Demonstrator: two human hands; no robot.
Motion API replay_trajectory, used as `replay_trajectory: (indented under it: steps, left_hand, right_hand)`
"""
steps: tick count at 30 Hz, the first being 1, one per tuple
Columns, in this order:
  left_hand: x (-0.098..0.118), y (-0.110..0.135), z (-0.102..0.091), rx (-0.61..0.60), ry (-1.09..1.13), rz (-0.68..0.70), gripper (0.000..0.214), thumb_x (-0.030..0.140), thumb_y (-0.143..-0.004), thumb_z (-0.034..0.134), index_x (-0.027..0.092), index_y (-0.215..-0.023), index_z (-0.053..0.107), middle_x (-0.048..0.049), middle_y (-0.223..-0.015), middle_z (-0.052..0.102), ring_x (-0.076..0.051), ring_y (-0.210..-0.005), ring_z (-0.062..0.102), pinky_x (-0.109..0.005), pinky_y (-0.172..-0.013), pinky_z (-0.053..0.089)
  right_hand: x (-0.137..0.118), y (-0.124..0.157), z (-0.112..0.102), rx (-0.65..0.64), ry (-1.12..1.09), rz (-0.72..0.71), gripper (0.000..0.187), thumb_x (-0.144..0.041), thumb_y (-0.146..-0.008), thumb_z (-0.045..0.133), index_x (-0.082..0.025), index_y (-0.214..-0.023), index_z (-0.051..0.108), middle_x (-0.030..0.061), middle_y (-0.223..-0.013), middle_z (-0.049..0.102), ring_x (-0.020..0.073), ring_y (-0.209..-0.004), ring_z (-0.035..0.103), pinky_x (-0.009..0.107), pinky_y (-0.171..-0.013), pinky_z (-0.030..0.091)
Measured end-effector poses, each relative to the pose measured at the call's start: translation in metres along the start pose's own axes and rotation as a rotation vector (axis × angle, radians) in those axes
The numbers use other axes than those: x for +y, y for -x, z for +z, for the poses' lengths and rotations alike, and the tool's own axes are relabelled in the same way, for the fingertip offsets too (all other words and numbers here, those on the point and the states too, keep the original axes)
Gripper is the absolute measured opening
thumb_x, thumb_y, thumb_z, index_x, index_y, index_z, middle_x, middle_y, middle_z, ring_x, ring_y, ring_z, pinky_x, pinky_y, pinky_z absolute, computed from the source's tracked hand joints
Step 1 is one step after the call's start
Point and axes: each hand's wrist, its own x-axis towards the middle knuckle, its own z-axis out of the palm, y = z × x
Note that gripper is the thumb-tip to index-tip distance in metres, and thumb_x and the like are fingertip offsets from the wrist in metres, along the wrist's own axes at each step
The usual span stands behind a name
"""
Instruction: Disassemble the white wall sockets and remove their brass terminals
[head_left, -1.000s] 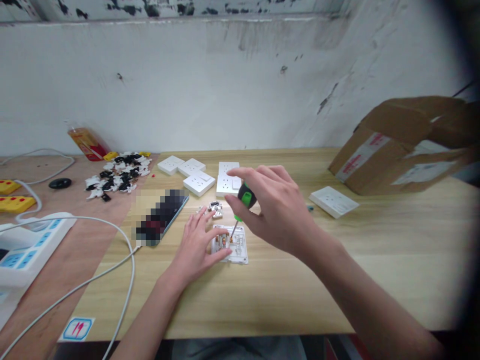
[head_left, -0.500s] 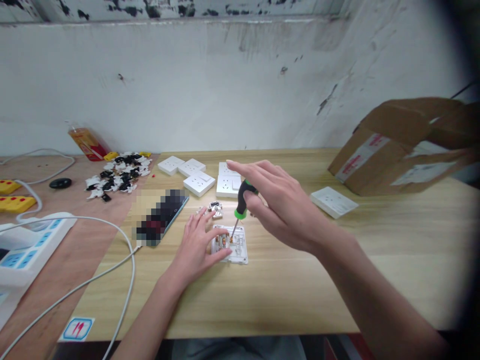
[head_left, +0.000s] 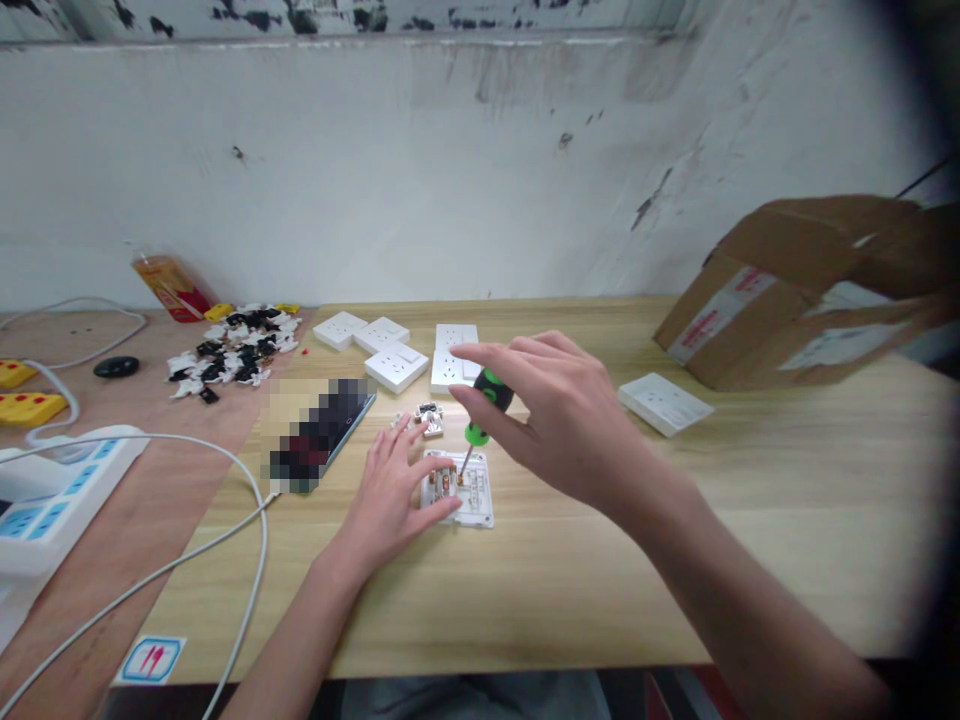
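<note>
The right hand is now spreading its thumb and forefinger wider around the driver, whose tip is staying at a brass part of the panel; whether other fingers are gripping, I cannot tell. Turning seems to be continuing. The left hand is pinching the panel, which is lying flat on the bench.

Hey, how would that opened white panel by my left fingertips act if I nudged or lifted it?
The opened panel looks like rigid molded plastic, so it would probably stay stiff. Lying flat on the table, it seems likelier to slide than tip. Its copper-coloured parts sit exposed, so any loose ones might shift.
</note>
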Motion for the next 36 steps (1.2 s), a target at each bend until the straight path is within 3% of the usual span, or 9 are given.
replay_trajectory:
  steps: [3,8,11,14,16,20,26,32,36]
  left_hand:
    - [0.0,0.0,0.0,0.002,0.006,0.004,0.032,0.042,-0.082,0.068,0.031,-0.111,0.065,-0.006,-0.148,0.038,-0.033,-0.143,0.019,-0.06,-0.113,0.018]
    - [-0.001,0.0,0.0,0.002,-0.002,0.0,0.031,0.043,-0.082,0.067,0.031,-0.111,0.065,-0.0058,-0.148,0.037,-0.033,-0.143,0.019,-0.059,-0.114,0.018]
    - [0.0,0.0,0.0,-0.005,0.001,-0.008,0.031,0.043,-0.083,0.066,0.031,-0.112,0.065,-0.0062,-0.147,0.038,-0.032,-0.144,0.019,-0.058,-0.114,0.018]
    - [0.001,0.0,-0.001,-0.017,0.007,-0.014,0.032,0.044,-0.084,0.065,0.031,-0.112,0.064,-0.0069,-0.146,0.039,-0.032,-0.144,0.019,-0.058,-0.114,0.018]
    - [0.0,0.0,-0.001,-0.016,0.009,-0.013,0.031,0.044,-0.083,0.065,0.03,-0.112,0.065,-0.0073,-0.145,0.04,-0.032,-0.143,0.02,-0.058,-0.114,0.018]
    - [0.0,0.0,0.0,-0.003,0.007,-0.006,0.031,0.042,-0.082,0.067,0.03,-0.111,0.065,-0.0071,-0.144,0.041,-0.033,-0.143,0.02,-0.059,-0.114,0.019]
    - [-0.001,0.001,0.0,-0.014,0.014,-0.011,0.031,0.043,-0.084,0.065,0.031,-0.113,0.064,-0.0069,-0.145,0.04,-0.032,-0.143,0.019,-0.058,-0.114,0.018]
    - [-0.001,0.0,0.001,-0.005,0.003,-0.004,0.03,0.042,-0.084,0.065,0.031,-0.112,0.065,-0.0071,-0.143,0.041,-0.032,-0.143,0.02,-0.059,-0.113,0.021]
    - [0.0,0.001,0.001,0.001,0.006,-0.002,0.03,0.042,-0.084,0.065,0.03,-0.111,0.065,-0.0071,-0.142,0.042,-0.033,-0.142,0.021,-0.059,-0.113,0.021]
  right_hand:
    - [-0.003,0.0,0.002,0.055,0.179,0.115,0.037,-0.043,-0.095,0.043,-0.016,-0.097,0.067,0.0063,-0.065,0.067,0.0212,-0.065,0.061,0.035,-0.071,0.04]
    - [0.001,0.0,-0.003,-0.103,-0.16,-0.067,0.041,-0.025,-0.096,0.039,-0.016,-0.135,0.044,0.0103,-0.115,0.066,0.0207,-0.104,0.059,0.033,-0.085,0.042]
    - [0.002,0.0,0.004,0.021,-0.055,-0.016,0.028,-0.034,-0.095,0.046,-0.017,-0.111,0.061,0.0059,-0.089,0.072,0.0194,-0.083,0.065,0.034,-0.084,0.041]
    - [-0.001,0.0,0.008,0.12,0.215,0.112,0.038,-0.047,-0.094,0.045,-0.018,-0.079,0.064,0.0029,-0.056,0.063,0.0188,-0.055,0.059,0.035,-0.068,0.039]
    - [-0.003,0.0,0.005,0.062,0.214,0.117,0.036,-0.043,-0.096,0.04,-0.017,-0.085,0.064,0.0047,-0.061,0.064,0.0206,-0.06,0.06,0.034,-0.065,0.039]
    - [0.002,-0.001,0.0,-0.069,-0.127,-0.038,0.031,-0.022,-0.094,0.04,-0.014,-0.121,0.054,0.0099,-0.107,0.068,0.0203,-0.098,0.062,0.031,-0.08,0.043]
    - [0.006,0.0,0.01,0.153,0.14,0.057,0.029,-0.042,-0.092,0.05,-0.018,-0.081,0.064,0.0042,-0.064,0.066,0.0192,-0.063,0.061,0.039,-0.084,0.04]
    - [0.011,0.001,0.002,0.024,-0.12,-0.113,0.026,-0.02,-0.092,0.046,-0.015,-0.115,0.058,0.0087,-0.105,0.068,0.0202,-0.099,0.06,0.037,-0.093,0.039]
    - [0.012,0.004,0.005,0.142,-0.121,-0.098,0.013,-0.027,-0.09,0.055,-0.02,-0.084,0.064,-0.0002,-0.075,0.069,0.0141,-0.07,0.061,0.038,-0.097,0.037]
